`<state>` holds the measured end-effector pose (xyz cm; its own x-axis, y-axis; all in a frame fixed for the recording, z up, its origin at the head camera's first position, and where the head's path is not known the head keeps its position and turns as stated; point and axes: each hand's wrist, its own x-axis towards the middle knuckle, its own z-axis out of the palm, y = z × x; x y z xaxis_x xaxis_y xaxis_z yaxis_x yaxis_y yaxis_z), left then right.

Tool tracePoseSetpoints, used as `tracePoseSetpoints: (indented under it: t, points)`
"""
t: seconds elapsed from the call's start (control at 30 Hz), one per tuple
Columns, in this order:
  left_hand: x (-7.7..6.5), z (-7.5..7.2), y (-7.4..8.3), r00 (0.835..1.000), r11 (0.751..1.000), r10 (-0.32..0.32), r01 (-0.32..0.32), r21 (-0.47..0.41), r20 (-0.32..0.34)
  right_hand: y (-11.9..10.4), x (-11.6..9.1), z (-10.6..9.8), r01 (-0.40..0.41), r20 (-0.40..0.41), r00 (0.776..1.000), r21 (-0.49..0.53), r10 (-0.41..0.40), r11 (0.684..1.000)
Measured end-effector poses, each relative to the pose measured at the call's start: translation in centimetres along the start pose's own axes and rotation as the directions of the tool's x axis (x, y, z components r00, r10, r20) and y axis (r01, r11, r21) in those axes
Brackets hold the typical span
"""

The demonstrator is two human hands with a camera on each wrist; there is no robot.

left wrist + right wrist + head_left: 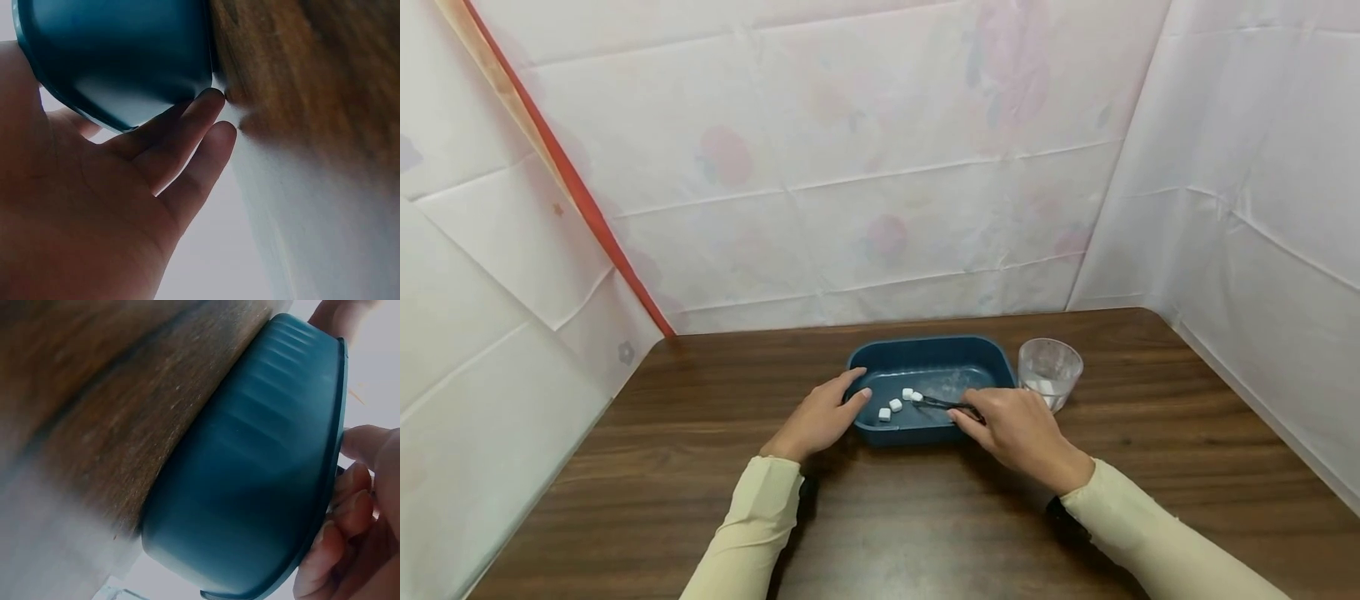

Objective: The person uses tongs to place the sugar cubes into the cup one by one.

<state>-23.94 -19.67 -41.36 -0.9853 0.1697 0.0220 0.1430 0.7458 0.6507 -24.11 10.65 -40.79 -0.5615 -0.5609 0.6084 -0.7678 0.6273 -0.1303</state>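
Observation:
A dark blue plastic tray (925, 435) stands on the table with several small white cubes (896, 406) in a slanting row inside. My left hand (820, 421) holds the tray's left end, thumb over the rim; in the left wrist view its fingers (187, 147) lie along the outer wall. My right hand (1018, 429) grips slim black tweezers (936, 403) above the tray's front right side. Their tips meet the rightmost cube (917, 397); whether they pinch it I cannot tell. In the right wrist view, curled fingers (353, 509) hide most of the tweezers beside the rim.
A clear glass cup (1050, 371) with white cubes at its bottom stands just right of the tray, close behind my right hand. The brown wood table (895, 525) ends at a white patterned cloth (850, 208) behind, with white sheets at both sides.

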Motion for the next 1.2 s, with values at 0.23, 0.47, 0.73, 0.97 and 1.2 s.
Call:
tracePoseSetpoints:
  t: [0.23,0.47,0.73,0.97,1.2]
  points:
    - [-0.09,0.04,0.01,1.0,1.0,-0.002,0.002,0.0,0.004,0.01,-0.13,-0.19,-0.067,0.017,0.998,0.049,0.066,0.997]
    - [-0.3,0.19,0.05,1.0,1.0,-0.026,0.026,0.001,0.005,-0.13,-0.16,-0.41,-0.125,0.048,0.992,0.099,0.12,0.987]
    - [-0.28,0.14,0.24,1.0,1.0,-0.012,0.012,0.0,-0.005,0.09,-0.02,-0.37,-0.135,0.03,0.991,0.115,0.132,0.984]
    - [-0.29,-0.19,0.34,1.0,1.0,-0.02,0.02,0.007,0.001,0.26,-0.01,-0.23,-0.135,-0.002,0.991,0.147,0.136,0.98]
    - [-0.23,0.06,0.04,1.0,1.0,-0.001,0.001,-0.001,0.001,0.65,-0.06,-0.14,-0.143,-0.042,0.987,0.183,0.153,0.973]
